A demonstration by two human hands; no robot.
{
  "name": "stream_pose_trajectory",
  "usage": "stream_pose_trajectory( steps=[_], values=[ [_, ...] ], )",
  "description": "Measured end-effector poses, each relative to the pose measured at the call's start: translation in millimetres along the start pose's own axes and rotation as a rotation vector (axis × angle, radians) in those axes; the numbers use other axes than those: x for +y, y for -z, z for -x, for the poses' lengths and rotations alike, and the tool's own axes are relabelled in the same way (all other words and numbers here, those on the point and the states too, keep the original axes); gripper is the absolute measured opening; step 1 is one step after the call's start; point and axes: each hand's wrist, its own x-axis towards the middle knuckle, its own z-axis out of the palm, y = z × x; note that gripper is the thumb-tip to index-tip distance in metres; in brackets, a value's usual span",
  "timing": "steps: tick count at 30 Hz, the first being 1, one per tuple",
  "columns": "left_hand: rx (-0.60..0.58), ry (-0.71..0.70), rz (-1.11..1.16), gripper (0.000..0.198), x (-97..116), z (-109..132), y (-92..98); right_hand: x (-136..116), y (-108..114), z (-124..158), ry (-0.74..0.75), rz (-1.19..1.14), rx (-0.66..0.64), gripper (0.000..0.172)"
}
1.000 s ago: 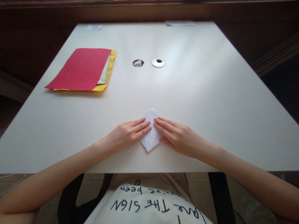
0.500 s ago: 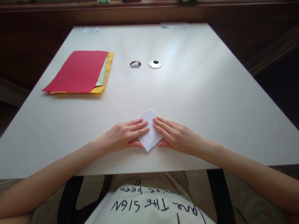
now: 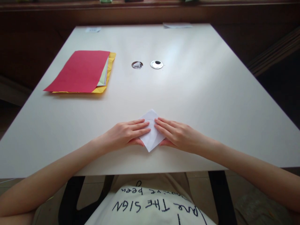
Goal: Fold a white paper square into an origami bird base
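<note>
Where the left hand (image 3: 127, 132) lay: open, fingers stretched over the left part of the folded white paper (image 3: 151, 137), thumb near its lower left edge.
Right hand (image 3: 178, 132): open likewise, fingertips on the paper's right part, thumb by the lower right edge; neither hand was clenched.
Paper's place: near the front edge of the table (image 3: 211, 109), between the two hands, a diamond with top and bottom corners bare and side corners covered.
Paper's feel: probably very light, thin and bendable, firmer where layers doubled; likely easy to dent or tear at a corner.
Paper's slip: the smooth tabletop probably gave little friction, so flat fingers from both sides seemed a sound way to steady it.
Paper's hold: the side edges, or a bare corner lightly pinched, looked best.
Coloured stack: farther off to the left, a red sheet (image 3: 79, 72) lay over a pale green sheet (image 3: 102, 78) and yellow paper (image 3: 100, 89).
Tabletop fittings: a round opening (image 3: 137, 65) sat beside a silver ring (image 3: 156, 64), beyond the hands.
</note>
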Motion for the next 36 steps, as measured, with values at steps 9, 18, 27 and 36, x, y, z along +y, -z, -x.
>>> stream_pose_trajectory(
  steps=[9,18,27,36],
  values=[
    [0.006,-0.011,-0.061,0.043,-21.4,-15.3,1.0,29.0,-4.4,-6.7,0.009,-0.044,0.001,0.048],
    [0.089,-0.007,-0.124,0.038,-17.0,-15.5,-2.6,32.4,-13.6,-3.9,-0.001,-0.074,0.154,0.037],
    [0.265,0.081,-0.038,0.022,-13.3,-24.1,-13.2,9.8,-9.5,-20.5,-0.174,-0.043,0.201,0.035],
    [0.328,0.197,0.09,0.02,-16.5,-25.2,-18.1,20.3,-21.2,-20.5,-0.351,-0.366,0.313,0.015]
  ],
)
